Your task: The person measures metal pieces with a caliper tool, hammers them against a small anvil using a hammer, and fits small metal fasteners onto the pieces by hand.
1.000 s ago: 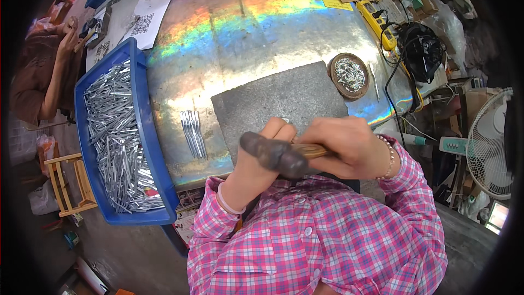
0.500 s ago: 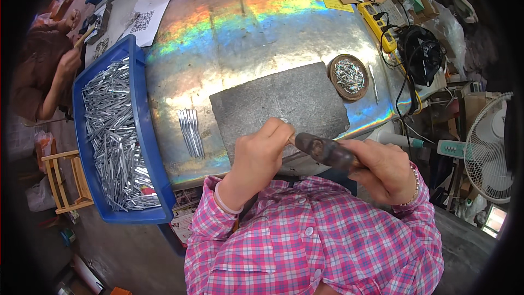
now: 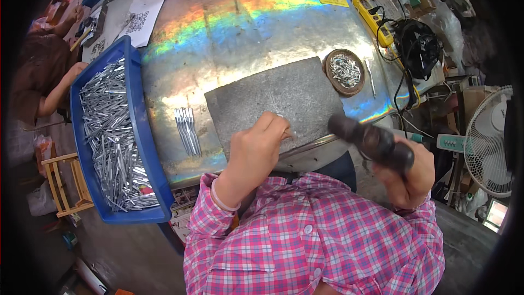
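My left hand (image 3: 254,147) is closed in a pinch over the near edge of a grey stone slab (image 3: 273,90). Whatever lies between its fingertips is too small to make out. Off to the right, my right hand (image 3: 412,177) grips a hammer (image 3: 368,139), whose dark head is blurred by motion and apart from the left hand. Left of the slab, several thin silvery metal pieces (image 3: 188,131) lie side by side in a row. A round brown bowl (image 3: 328,71) at the slab's far right corner holds many small shiny pieces.
A blue bin (image 3: 143,114) full of silvery metal strips stands at the left. A slim metal rod (image 3: 371,78) lies right of the bowl. Cables and a yellow power strip (image 3: 372,21) occupy the far right, with a fan (image 3: 488,142) nearby. Another person's arm (image 3: 57,90) reaches beside the bin.
My right hand has swung the hammer right, away from my left hand. The left hand keeps its pinch, lowered slightly. At the left, the other person's arm has moved down toward the bin.
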`<control>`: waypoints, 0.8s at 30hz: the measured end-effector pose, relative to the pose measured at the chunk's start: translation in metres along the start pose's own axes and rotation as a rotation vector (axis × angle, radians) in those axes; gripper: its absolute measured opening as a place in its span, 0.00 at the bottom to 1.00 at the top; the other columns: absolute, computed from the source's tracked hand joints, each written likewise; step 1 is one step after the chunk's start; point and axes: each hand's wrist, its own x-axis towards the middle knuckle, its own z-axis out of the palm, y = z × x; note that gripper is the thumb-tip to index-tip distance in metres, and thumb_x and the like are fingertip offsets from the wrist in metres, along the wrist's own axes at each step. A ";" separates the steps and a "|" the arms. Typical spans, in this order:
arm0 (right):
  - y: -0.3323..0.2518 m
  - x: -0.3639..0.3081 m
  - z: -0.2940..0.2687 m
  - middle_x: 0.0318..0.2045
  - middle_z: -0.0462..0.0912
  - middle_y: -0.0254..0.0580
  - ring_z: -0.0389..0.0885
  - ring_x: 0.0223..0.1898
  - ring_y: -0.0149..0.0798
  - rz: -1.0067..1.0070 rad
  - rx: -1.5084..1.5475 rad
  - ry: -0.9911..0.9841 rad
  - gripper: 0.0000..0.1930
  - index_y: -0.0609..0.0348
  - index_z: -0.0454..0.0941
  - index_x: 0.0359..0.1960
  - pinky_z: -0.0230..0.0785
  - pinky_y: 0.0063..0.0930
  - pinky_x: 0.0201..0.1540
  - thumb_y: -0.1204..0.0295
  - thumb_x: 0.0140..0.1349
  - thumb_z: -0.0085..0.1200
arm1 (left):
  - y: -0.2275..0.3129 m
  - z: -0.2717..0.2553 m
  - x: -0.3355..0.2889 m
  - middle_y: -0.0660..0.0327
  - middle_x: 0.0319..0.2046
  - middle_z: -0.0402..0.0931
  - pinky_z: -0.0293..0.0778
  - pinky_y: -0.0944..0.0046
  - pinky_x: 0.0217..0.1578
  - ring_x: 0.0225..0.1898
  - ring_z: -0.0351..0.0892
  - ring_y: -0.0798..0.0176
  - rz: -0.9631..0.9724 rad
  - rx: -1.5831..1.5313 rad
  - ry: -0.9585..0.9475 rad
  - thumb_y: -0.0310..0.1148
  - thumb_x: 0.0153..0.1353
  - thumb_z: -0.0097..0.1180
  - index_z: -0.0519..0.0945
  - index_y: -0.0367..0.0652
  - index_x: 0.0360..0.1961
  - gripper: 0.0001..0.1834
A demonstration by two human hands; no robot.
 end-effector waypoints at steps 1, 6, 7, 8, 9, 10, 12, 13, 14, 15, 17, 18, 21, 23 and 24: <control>0.005 0.001 0.006 0.32 0.79 0.44 0.79 0.27 0.46 0.001 0.003 0.006 0.25 0.61 0.72 0.53 0.72 0.34 0.27 0.76 0.50 0.62 | -0.002 0.000 -0.001 0.58 0.30 0.75 0.72 0.62 0.21 0.22 0.77 0.54 0.003 0.004 -0.004 0.21 0.51 0.57 0.76 0.42 0.34 0.08; 0.062 0.001 0.070 0.29 0.75 0.41 0.77 0.27 0.46 0.090 -0.232 0.018 0.22 0.59 0.72 0.51 0.69 0.35 0.26 0.76 0.52 0.61 | 0.021 -0.021 -0.009 0.55 0.30 0.80 0.71 0.72 0.22 0.20 0.75 0.72 -0.561 -1.161 -0.046 0.25 0.63 0.52 0.77 0.32 0.38 0.06; 0.068 0.002 0.079 0.29 0.75 0.41 0.77 0.27 0.46 0.089 -0.225 0.016 0.22 0.59 0.72 0.51 0.69 0.35 0.26 0.76 0.52 0.61 | 0.022 -0.024 -0.010 0.55 0.30 0.80 0.71 0.72 0.22 0.20 0.75 0.72 -0.567 -1.156 -0.043 0.25 0.63 0.52 0.77 0.32 0.38 0.06; 0.074 0.002 0.086 0.28 0.73 0.42 0.76 0.26 0.45 0.099 -0.275 0.023 0.22 0.59 0.72 0.51 0.68 0.35 0.25 0.75 0.52 0.60 | 0.024 -0.026 -0.010 0.57 0.29 0.79 0.70 0.74 0.21 0.21 0.74 0.74 -0.572 -1.232 -0.127 0.26 0.64 0.52 0.77 0.32 0.37 0.07; 0.078 0.004 0.090 0.27 0.72 0.42 0.75 0.25 0.45 0.112 -0.326 0.030 0.22 0.59 0.72 0.51 0.66 0.36 0.25 0.75 0.52 0.60 | 0.023 -0.027 -0.011 0.58 0.28 0.79 0.68 0.76 0.21 0.21 0.74 0.76 -0.577 -1.308 -0.213 0.27 0.65 0.51 0.77 0.32 0.37 0.07; 0.081 0.009 0.091 0.27 0.72 0.42 0.75 0.25 0.45 0.115 -0.320 0.030 0.22 0.59 0.72 0.51 0.66 0.36 0.25 0.75 0.52 0.60 | 0.024 -0.027 -0.011 0.58 0.28 0.79 0.68 0.76 0.21 0.21 0.74 0.76 -0.583 -1.305 -0.216 0.27 0.65 0.51 0.77 0.32 0.37 0.07; 0.086 0.015 0.091 0.28 0.73 0.43 0.76 0.25 0.40 -0.108 -0.331 0.153 0.20 0.59 0.73 0.51 0.67 0.30 0.24 0.75 0.54 0.58 | 0.026 -0.024 -0.012 0.59 0.28 0.79 0.66 0.77 0.20 0.20 0.73 0.76 -0.540 -1.290 -0.327 0.28 0.65 0.52 0.77 0.33 0.38 0.08; 0.081 0.015 0.088 0.28 0.73 0.43 0.76 0.25 0.40 -0.099 -0.327 0.151 0.20 0.59 0.73 0.51 0.67 0.30 0.24 0.75 0.54 0.58 | 0.027 -0.024 -0.012 0.59 0.28 0.79 0.66 0.77 0.20 0.20 0.73 0.76 -0.548 -1.292 -0.334 0.28 0.65 0.52 0.77 0.33 0.38 0.08; 0.073 0.018 0.082 0.28 0.74 0.41 0.75 0.24 0.34 0.014 -0.011 0.068 0.17 0.62 0.74 0.48 0.65 0.25 0.24 0.75 0.56 0.58 | 0.028 -0.025 -0.011 0.58 0.28 0.79 0.68 0.77 0.22 0.21 0.74 0.75 -0.576 -1.240 -0.402 0.27 0.64 0.52 0.77 0.32 0.37 0.08; 0.065 0.019 0.078 0.27 0.75 0.39 0.74 0.23 0.28 0.130 0.303 -0.013 0.15 0.64 0.75 0.46 0.63 0.20 0.24 0.75 0.57 0.57 | 0.030 -0.023 -0.011 0.56 0.28 0.80 0.70 0.77 0.24 0.22 0.75 0.74 -0.603 -1.189 -0.472 0.26 0.64 0.52 0.78 0.31 0.37 0.07; 0.055 0.024 0.077 0.27 0.75 0.37 0.72 0.22 0.24 0.256 0.700 -0.120 0.11 0.65 0.75 0.44 0.62 0.18 0.23 0.74 0.61 0.54 | 0.033 -0.016 -0.014 0.56 0.30 0.80 0.71 0.75 0.27 0.25 0.76 0.72 -0.564 -1.159 -0.552 0.27 0.65 0.50 0.78 0.31 0.38 0.08; 0.053 0.027 0.077 0.27 0.76 0.35 0.70 0.21 0.20 0.359 1.099 -0.228 0.09 0.67 0.75 0.41 0.60 0.16 0.23 0.73 0.64 0.51 | 0.033 -0.012 -0.015 0.55 0.32 0.80 0.73 0.74 0.30 0.27 0.77 0.71 -0.519 -1.120 -0.614 0.27 0.66 0.49 0.78 0.31 0.39 0.09; 0.051 0.029 0.076 0.24 0.77 0.33 0.70 0.19 0.20 0.377 1.249 -0.430 0.10 0.67 0.75 0.38 0.60 0.14 0.22 0.70 0.68 0.46 | 0.040 0.000 -0.024 0.59 0.33 0.79 0.73 0.71 0.34 0.32 0.78 0.69 -0.605 -1.350 -0.387 0.33 0.68 0.49 0.78 0.32 0.40 0.13; 0.052 0.026 0.083 0.20 0.75 0.31 0.71 0.18 0.20 0.256 1.144 -0.400 0.10 0.66 0.73 0.36 0.58 0.14 0.21 0.70 0.69 0.44 | 0.037 0.015 -0.031 0.58 0.34 0.77 0.76 0.67 0.39 0.35 0.80 0.64 -0.629 -1.549 -0.259 0.35 0.69 0.47 0.77 0.31 0.40 0.15; 0.052 0.024 0.086 0.18 0.75 0.31 0.73 0.18 0.21 0.242 1.142 -0.373 0.10 0.66 0.72 0.37 0.59 0.15 0.21 0.70 0.69 0.44 | 0.038 0.019 -0.033 0.58 0.33 0.77 0.77 0.65 0.38 0.35 0.80 0.63 -0.622 -1.759 -0.269 0.36 0.69 0.47 0.76 0.30 0.39 0.16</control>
